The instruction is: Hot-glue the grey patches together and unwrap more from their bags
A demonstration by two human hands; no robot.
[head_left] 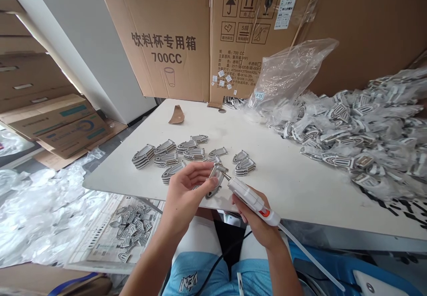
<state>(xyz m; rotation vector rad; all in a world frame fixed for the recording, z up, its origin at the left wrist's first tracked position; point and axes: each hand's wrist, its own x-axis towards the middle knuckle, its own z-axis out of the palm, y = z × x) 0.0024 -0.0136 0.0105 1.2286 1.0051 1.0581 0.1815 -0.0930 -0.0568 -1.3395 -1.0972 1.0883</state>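
My left hand point(187, 189) pinches a small grey metal frame point(217, 174), pointed at one end, above the table's front edge. In my right hand point(255, 214) is a white glue gun point(251, 198) with a red part and a glue stick point(312, 257) sticking out of its back. Its metal nozzle touches or nearly touches the frame's upper corner. Just beyond my hands, similar frames stand in stacks point(143, 156), with a smaller stack point(245, 166) to the right. My right fingers are partly hidden behind the gun.
Plastic-wrapped pieces point(336, 127) are heaped on the right of the white table point(287, 185). Cardboard boxes point(160, 42) stand behind, with a clear bag point(293, 74) before them. A crate point(96, 242) of loose pieces sits low left. A black cable point(222, 258) crosses my lap.
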